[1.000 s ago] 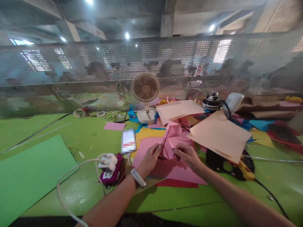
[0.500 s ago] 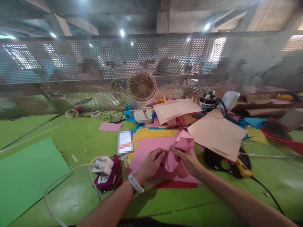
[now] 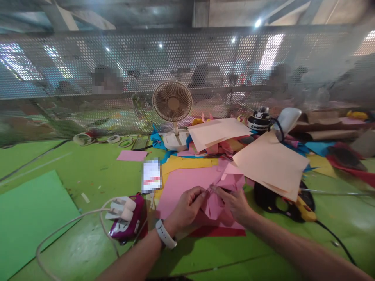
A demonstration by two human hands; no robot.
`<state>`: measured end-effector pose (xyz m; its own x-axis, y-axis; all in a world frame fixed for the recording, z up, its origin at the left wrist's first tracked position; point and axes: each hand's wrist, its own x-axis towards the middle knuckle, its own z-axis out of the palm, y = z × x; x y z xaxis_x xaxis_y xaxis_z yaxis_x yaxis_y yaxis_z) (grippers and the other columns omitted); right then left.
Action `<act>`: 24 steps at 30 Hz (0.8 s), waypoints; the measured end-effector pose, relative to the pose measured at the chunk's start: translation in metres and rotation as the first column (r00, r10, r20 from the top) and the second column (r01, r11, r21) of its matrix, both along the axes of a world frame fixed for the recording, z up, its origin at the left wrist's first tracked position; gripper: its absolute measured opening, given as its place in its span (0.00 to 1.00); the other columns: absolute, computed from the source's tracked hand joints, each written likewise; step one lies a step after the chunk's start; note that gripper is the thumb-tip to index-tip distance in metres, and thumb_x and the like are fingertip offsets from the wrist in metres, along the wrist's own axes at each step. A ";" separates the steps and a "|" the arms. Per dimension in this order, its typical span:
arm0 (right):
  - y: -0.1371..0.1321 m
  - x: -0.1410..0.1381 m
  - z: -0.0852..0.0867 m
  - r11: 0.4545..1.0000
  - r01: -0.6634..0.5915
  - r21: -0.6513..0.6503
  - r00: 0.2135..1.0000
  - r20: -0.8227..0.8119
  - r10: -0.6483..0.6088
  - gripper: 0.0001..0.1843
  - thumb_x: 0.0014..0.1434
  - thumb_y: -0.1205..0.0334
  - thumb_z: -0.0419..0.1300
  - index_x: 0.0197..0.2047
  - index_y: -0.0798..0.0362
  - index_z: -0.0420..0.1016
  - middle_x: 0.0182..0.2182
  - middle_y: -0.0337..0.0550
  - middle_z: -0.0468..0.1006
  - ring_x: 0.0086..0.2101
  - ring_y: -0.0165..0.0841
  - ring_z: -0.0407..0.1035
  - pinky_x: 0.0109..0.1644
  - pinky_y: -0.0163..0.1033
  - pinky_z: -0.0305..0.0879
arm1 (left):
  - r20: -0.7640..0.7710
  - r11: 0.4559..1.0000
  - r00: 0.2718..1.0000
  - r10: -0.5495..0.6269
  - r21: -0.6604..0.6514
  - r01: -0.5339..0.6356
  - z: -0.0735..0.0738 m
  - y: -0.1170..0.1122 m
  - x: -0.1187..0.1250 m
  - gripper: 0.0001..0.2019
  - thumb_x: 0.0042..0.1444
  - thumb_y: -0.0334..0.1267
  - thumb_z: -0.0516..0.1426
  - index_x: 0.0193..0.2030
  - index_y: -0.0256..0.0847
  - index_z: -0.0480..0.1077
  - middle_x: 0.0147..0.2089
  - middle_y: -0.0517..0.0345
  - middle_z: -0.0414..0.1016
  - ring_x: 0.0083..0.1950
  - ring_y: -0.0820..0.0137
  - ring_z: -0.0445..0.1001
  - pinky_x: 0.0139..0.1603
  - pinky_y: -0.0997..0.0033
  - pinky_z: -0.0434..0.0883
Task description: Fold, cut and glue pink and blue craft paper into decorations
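A folded piece of pink paper (image 3: 213, 203) is between my two hands, its creased flaps spreading below and to the upper right of my fingers. My left hand (image 3: 189, 207) pinches its left side between thumb and bent fingers; a white band circles that wrist. On the other side, my right hand (image 3: 234, 201) grips the fold with thumb and forefinger, the fingertips of both hands almost meeting. Flat pink sheets (image 3: 178, 187) lie beneath, with a red sheet (image 3: 216, 232) showing at their front edge. The exact fold under my fingertips is too small to make out.
A white power adapter (image 3: 121, 210) on a purple power strip (image 3: 129, 230) stands left, its cable looping forward. A phone (image 3: 151, 175), a fan (image 3: 172, 102) and peach sheets (image 3: 271, 164) surround the work. A yellow-handled glue gun (image 3: 306, 208) lies right. Behind rises a perforated metal screen (image 3: 123, 50).
The view has shifted slightly. Both hands still pinch the folded pink paper; their fingertips have moved only a little at the fold, and its lower flap looks a bit more spread.
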<state>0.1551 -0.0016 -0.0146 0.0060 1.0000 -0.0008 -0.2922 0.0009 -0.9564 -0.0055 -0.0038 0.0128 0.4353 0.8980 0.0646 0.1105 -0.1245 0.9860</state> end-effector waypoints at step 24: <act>0.006 0.004 0.014 0.994 0.109 0.004 0.984 -0.140 -0.108 0.16 0.42 0.54 0.69 0.30 0.54 0.72 0.24 0.40 0.76 0.26 0.36 0.71 0.25 0.38 0.67 | 0.228 0.919 0.974 0.009 -0.385 0.082 -0.003 -0.001 0.001 0.20 0.36 0.44 0.68 0.26 0.37 0.62 0.23 0.60 0.73 0.26 0.72 0.74 0.29 0.74 0.69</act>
<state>0.1592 0.0044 -0.0011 0.1152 0.9933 0.0028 -0.4197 0.0512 -0.9062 -0.0047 -0.0051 0.0096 0.4834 0.8549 -0.1884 -0.1126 0.2741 0.9551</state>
